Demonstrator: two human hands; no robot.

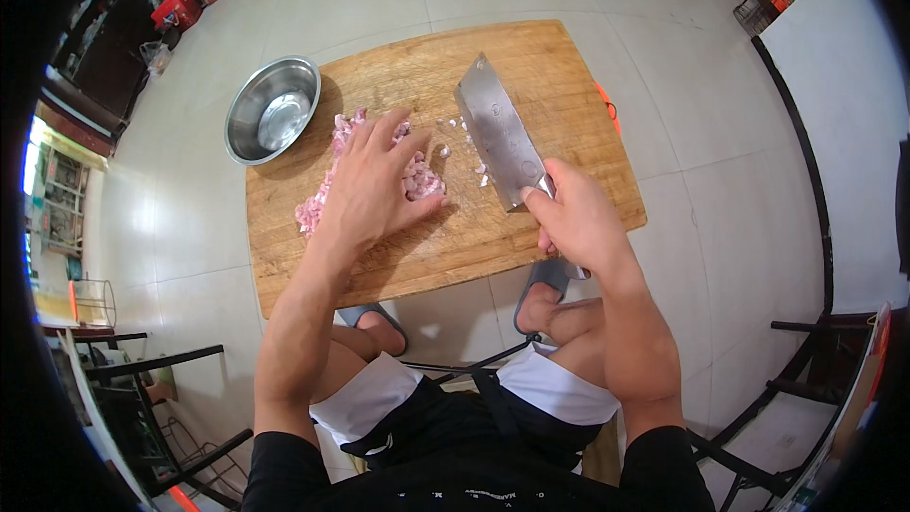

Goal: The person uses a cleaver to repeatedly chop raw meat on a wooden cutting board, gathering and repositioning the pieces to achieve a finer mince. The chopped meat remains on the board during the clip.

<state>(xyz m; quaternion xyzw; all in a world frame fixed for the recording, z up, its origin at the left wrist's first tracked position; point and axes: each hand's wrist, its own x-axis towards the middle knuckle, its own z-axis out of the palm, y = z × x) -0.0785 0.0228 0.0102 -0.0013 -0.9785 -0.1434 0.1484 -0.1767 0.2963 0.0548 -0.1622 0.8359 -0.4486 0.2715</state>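
A pile of chopped pink-and-white meat (424, 179) lies on the left half of a wooden cutting board (455, 246). Over the pile rests my left hand (372, 175), fingers spread, hiding part of the meat. My right hand (580, 211) grips the handle of a cleaver (500, 128) at the board's right side. The cleaver's broad blade points away from me and leans with its flat face showing. Small scraps of meat (482, 173) lie beside its left edge.
A metal bowl (273, 110) sits at the board's far left corner. Something orange (609, 110) shows past the right edge. Dark-framed furniture stands at lower left (156, 408) and lower right (796, 398). My slippered feet are below the board's near edge.
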